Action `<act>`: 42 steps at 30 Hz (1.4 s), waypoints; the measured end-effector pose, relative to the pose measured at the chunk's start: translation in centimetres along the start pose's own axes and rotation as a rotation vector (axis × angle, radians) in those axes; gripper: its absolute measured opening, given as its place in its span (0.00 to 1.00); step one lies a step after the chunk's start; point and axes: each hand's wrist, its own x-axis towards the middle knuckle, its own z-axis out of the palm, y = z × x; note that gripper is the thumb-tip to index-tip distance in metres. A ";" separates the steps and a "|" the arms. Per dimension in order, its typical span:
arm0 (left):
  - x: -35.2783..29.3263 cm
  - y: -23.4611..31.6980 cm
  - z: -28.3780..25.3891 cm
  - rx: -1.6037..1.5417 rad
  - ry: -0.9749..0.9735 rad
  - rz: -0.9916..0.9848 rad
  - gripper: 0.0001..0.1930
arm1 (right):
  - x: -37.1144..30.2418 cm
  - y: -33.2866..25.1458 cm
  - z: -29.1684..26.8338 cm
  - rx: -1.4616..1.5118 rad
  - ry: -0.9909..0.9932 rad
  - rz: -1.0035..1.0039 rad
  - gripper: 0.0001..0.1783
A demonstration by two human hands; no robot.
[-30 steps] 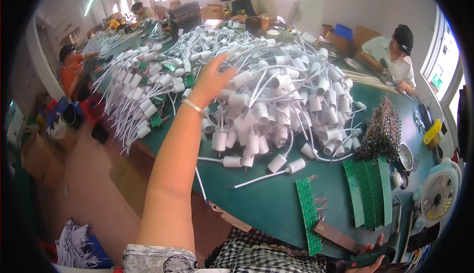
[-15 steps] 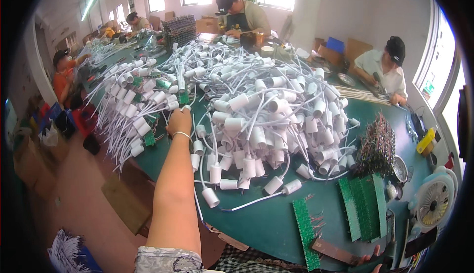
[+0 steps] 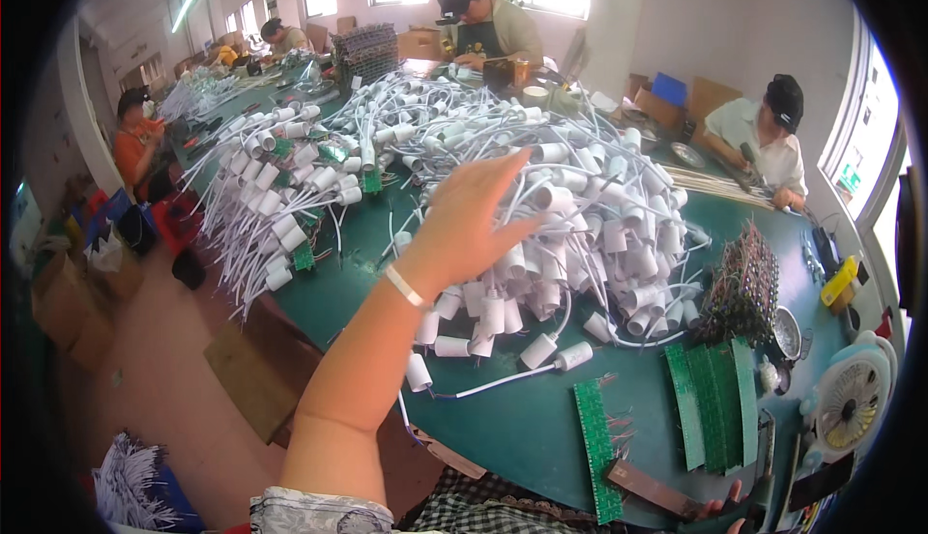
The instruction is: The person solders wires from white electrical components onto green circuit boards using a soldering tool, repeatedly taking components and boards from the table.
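My left hand [image 3: 464,220] is held over the front of a large pile of white lamp sockets with white cables [image 3: 619,234]. Its fingers are stretched out with the thumb apart, and nothing is in it. Behind the hand, part of the pile is hidden. At the lower right edge only some fingertips of my right hand [image 3: 716,507] show, curled beside a dark object I cannot make out. Next to them lies a brown flat bar [image 3: 652,489], touching a green circuit board strip [image 3: 595,447] with thin wires.
To the left lies a smaller heap of sockets wired to green boards [image 3: 266,196]. More board strips [image 3: 720,406], a stack of wired boards [image 3: 742,283] and a fan [image 3: 851,404] stand at the right. Several co-workers [image 3: 488,27] sit around the green table [image 3: 522,428].
My left hand has moved right and nearer from the gap between the two heaps, and its fingers have spread. Some sockets at the pile's left front are now hidden by my arm.
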 end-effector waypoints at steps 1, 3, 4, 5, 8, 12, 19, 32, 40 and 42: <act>-1.8 0.1 -0.8 0.099 0.025 0.036 0.29 | -0.1 -0.1 0.1 0.033 0.007 -0.010 0.37; -7.2 -1.6 -2.0 0.267 0.126 -0.124 0.29 | 0.0 -0.2 -0.8 0.094 -0.027 0.022 0.37; -11.5 -3.7 -2.3 0.215 0.157 -0.268 0.28 | 0.0 -0.2 -1.3 0.152 -0.067 0.056 0.36; -15.3 -5.2 -2.1 0.152 0.186 -0.414 0.28 | 0.1 -0.1 -1.7 0.150 -0.059 0.057 0.36; -19.5 -1.3 -3.4 0.113 0.100 -0.663 0.28 | 0.3 -0.3 -2.5 0.096 -0.119 0.018 0.39; -19.5 2.4 -1.5 0.260 -0.255 -0.639 0.26 | 0.7 -0.3 -1.1 0.019 -0.139 -0.042 0.42; -15.7 2.9 2.9 0.059 -0.200 -0.661 0.28 | 0.9 0.4 -1.8 0.075 -0.052 -0.194 0.29; -6.7 14.0 11.3 -0.158 -0.331 -0.156 0.14 | -0.8 -0.1 1.1 0.139 0.013 -0.140 0.33; -5.3 14.4 12.6 -0.055 -0.425 -0.083 0.21 | -6.0 -2.5 -0.8 -0.019 0.046 -0.251 0.39; -5.0 17.6 8.8 -0.199 -0.276 0.109 0.21 | -6.5 -3.2 -0.6 -0.023 0.040 -0.155 0.38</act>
